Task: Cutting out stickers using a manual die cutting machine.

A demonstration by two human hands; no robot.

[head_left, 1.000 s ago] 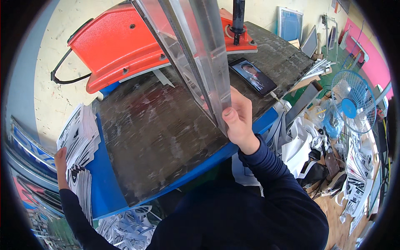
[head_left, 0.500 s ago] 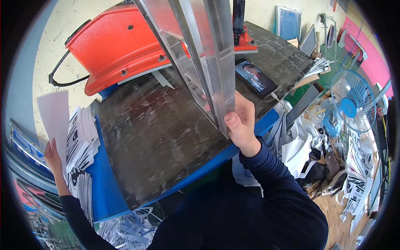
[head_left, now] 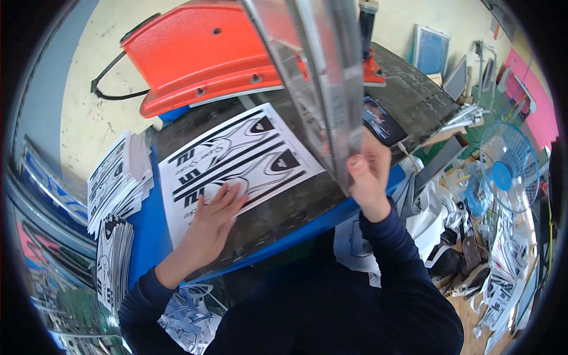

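A white sheet printed with black shapes (head_left: 236, 160) lies slantwise on the dark, worn tabletop (head_left: 260, 229). My left hand (head_left: 214, 220) rests on its near part, palm down with the fingers stretched out. Above the sheet's right edge, my right hand (head_left: 370, 174) grips the lower end of a tall, see-through cutting die with metal strips (head_left: 328, 89), thumb on the near side. The die stands on edge, tilted, and runs out past the top of the picture. Some of my right fingers are hidden behind it.
Behind the sheet looms the red arm of a press (head_left: 207, 56). Stacks of printed sheets (head_left: 112, 183) stand at the left on a blue surface (head_left: 145, 236). A phone (head_left: 383, 121) lies right of the die. Beyond are a blue fan (head_left: 503, 174) and heaped scraps (head_left: 423, 222).
My left hand has brought the sheet from the stacks at the left onto the tabletop, where it now lies printed side up. My right hand still holds the die upright.
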